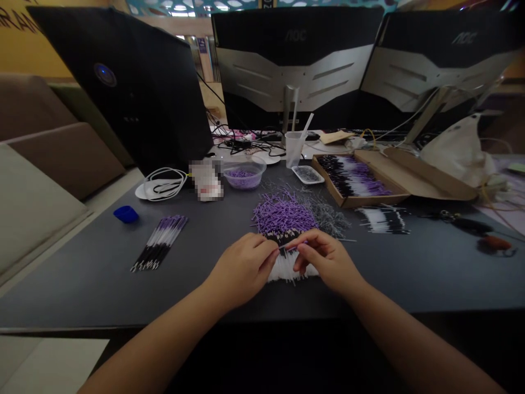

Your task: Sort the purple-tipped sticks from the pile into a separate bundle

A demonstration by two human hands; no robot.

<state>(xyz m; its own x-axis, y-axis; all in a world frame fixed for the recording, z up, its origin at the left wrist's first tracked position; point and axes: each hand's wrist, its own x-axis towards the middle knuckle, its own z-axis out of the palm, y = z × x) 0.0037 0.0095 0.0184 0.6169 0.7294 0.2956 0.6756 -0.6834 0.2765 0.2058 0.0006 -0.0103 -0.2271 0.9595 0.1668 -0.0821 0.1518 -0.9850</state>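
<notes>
My left hand is closed in a pinch over the pile, with the pale end of a thin stick showing at its fingertips. Facing it, my right hand pinches a small purple tube between thumb and forefinger. The two sets of fingertips almost meet; whether the stick and tube touch is too small to tell. Under the hands lies a row of black-and-white sticks, partly covered by my fingers. Just beyond are a heap of purple tubes and a heap of thin grey pieces.
A bundle of purple-tipped sticks and a blue cap lie left. Behind stand a clear bowl, white tray and plastic cup. Right are a cardboard box of sticks and loose sticks. Monitors line the back.
</notes>
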